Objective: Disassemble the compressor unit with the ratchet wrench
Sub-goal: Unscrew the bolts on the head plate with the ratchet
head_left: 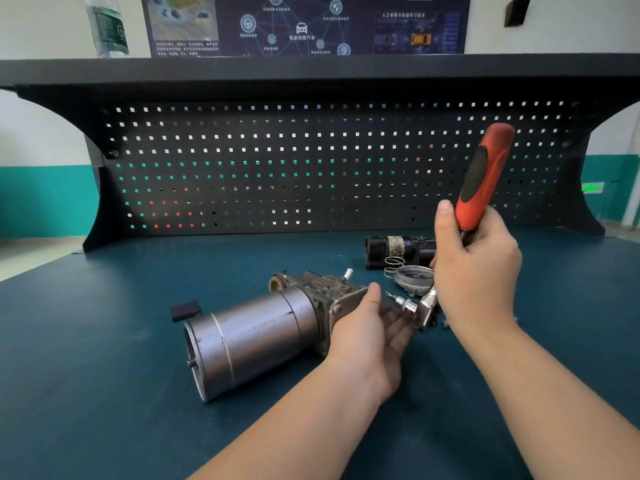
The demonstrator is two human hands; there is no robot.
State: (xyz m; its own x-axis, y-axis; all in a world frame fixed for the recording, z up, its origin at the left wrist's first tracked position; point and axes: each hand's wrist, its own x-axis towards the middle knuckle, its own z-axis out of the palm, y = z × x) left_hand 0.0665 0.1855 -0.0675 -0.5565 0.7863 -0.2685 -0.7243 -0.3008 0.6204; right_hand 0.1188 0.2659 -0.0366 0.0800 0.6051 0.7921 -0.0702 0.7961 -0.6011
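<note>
A dark teal table [104,341] fills the lower frame. At its centre lies the compressor unit [256,334] on its side, grey cylinder toward the lower left. Right of centre, further back, lie a black cylindrical part [398,251], wire rings [393,265] and a round metal cover [414,278], possibly touching.

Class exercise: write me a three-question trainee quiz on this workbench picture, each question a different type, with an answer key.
1. True or false: the right hand holds the ratchet wrench by its red handle.
2. Which lies behind the compressor? A) springs B) hammer C) drill
3. Fill in: the left hand is open beside the wrench's ____.

Key: 1 true; 2 A; 3 bit
</note>
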